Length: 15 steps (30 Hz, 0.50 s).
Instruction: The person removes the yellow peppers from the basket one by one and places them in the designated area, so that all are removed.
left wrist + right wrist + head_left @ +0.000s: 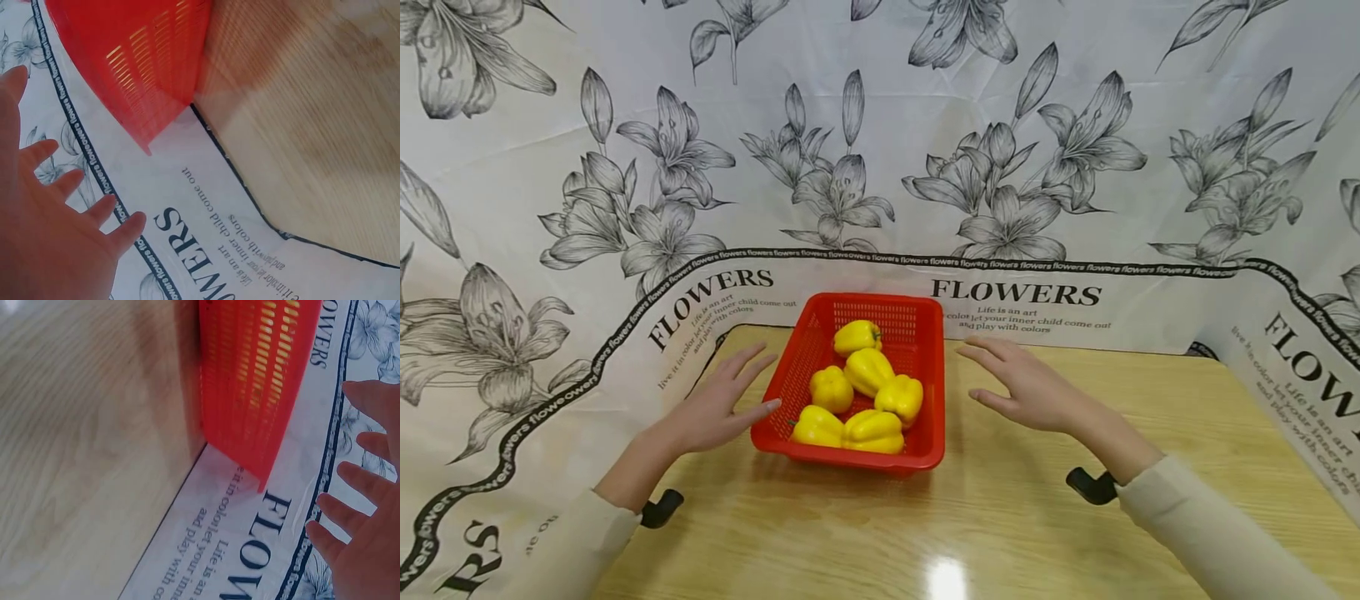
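Note:
A red plastic basket (pixel 857 457) with slotted walls stands on the wooden table, holding several yellow bell peppers (pixel 868 372). My left hand (pixel 717 410) hovers at the basket's left side, fingers spread and thumb close to the rim. On the other side, my right hand (pixel 1028 387) is held in the air to the right of the basket, a gap between them. Both wrist views show the basket's side wall (pixel 156 56) apart from the fingers. Neither hand holds anything.
The light wooden table (pixel 1007 508) runs under the basket and both arms. A white cloth (pixel 865 200) printed with lilies and lettering rises behind the table and along both sides. Black wrist mounts (pixel 1093 486) stick out beneath the sleeves.

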Each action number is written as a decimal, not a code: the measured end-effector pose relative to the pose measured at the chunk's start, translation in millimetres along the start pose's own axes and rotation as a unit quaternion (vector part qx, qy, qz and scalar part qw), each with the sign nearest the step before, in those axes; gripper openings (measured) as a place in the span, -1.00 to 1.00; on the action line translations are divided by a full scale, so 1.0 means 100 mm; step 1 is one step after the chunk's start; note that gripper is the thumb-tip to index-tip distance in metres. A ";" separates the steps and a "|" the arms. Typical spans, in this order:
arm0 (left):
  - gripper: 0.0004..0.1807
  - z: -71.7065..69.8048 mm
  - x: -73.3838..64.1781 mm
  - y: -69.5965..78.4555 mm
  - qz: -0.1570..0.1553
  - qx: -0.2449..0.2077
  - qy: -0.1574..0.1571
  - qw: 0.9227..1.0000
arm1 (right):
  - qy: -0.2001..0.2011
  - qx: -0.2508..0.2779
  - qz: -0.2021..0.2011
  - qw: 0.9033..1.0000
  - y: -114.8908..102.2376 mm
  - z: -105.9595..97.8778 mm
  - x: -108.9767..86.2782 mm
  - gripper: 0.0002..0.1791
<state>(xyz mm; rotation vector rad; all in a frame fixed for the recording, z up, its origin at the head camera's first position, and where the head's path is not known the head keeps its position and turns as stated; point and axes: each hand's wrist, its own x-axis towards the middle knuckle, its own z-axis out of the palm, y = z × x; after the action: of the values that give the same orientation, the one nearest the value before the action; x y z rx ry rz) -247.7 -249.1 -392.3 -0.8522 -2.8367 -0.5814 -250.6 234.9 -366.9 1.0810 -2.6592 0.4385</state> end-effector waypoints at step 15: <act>-0.02 0.14 -0.15 0.11 -0.045 -0.029 -0.016 0.998 | -0.023 0.040 -0.011 0.999 -0.18 0.18 0.20 -0.33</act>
<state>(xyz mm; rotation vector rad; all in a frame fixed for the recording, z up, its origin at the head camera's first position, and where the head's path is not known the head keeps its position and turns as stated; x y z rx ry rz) -229.7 -242.5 -405.3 -0.7533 -2.9136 -0.6689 -253.7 203.9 -373.8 1.1542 -2.6876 0.5264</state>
